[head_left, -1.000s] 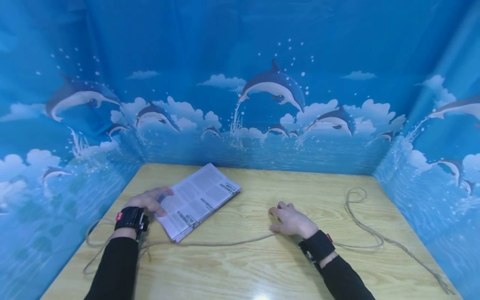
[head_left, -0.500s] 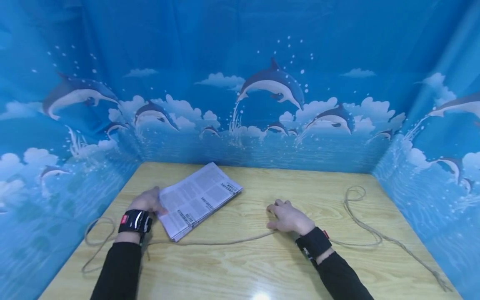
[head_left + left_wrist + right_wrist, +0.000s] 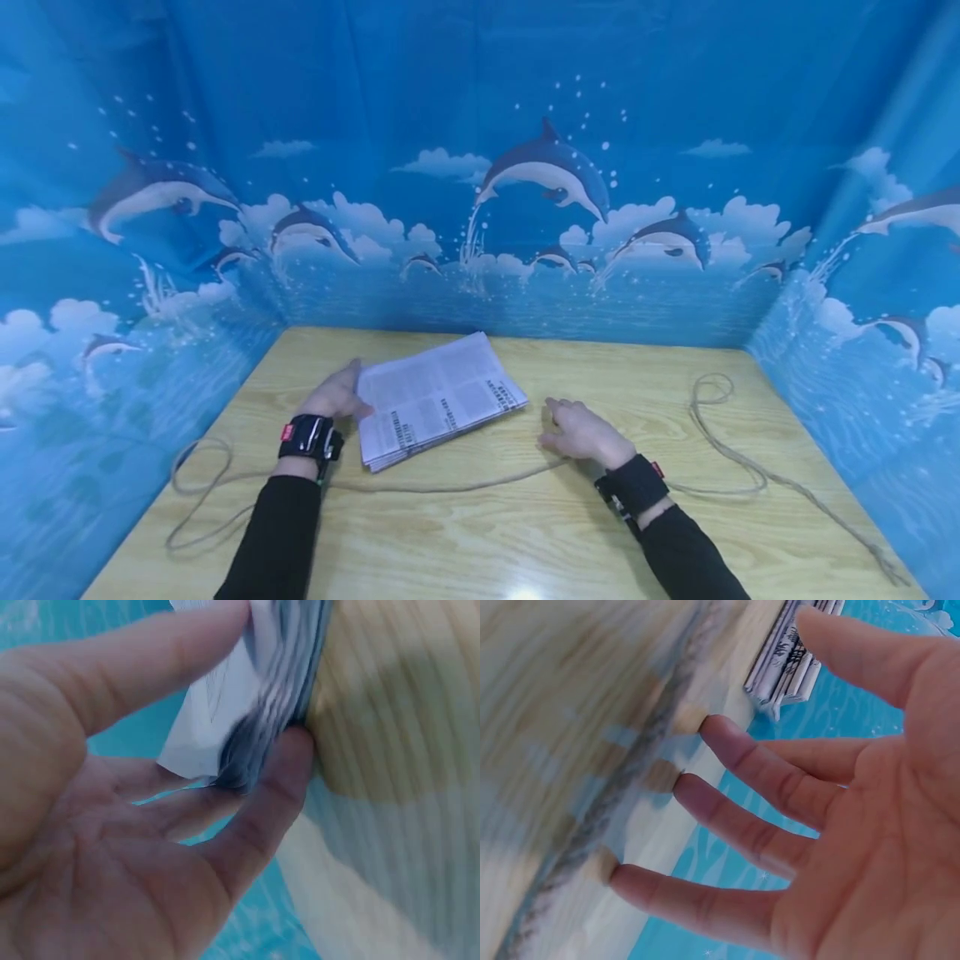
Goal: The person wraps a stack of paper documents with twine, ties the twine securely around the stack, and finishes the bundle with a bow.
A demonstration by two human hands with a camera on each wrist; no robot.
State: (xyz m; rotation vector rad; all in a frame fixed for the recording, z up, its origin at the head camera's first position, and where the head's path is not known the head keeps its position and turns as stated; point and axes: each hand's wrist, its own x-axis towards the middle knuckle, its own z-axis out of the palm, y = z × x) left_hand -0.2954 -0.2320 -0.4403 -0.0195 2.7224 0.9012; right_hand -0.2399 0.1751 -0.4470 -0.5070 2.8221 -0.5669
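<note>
1. The stack of newspapers (image 3: pixel 438 404) is seen left of centre on the counter (image 3: pixel 450 550); its long axis is set at a shallow slant, rising from lower left to upper right. Whether its left end is raised cannot be told.
2. By the left hand (image 3: pixel 336 393) the left short edge is pinched, thumb and fingers being placed on either side of the layered sheets in the left wrist view. The stack is thus directed rightward from this hand, the nearer of the two.
3. The right hand (image 3: pixel 583 433) is held just beyond the lower right corner, apart from the paper, which lies to its upper left. Its fingers are spread and nothing is gripped; the fingertips (image 3: pixel 694 784) are rested on the counter.
4. The rope (image 3: pixel 465 487) is laid almost horizontally just below the stack, apart from it, and is passed under the right hand; loops are shown at lower left and far right.
</note>
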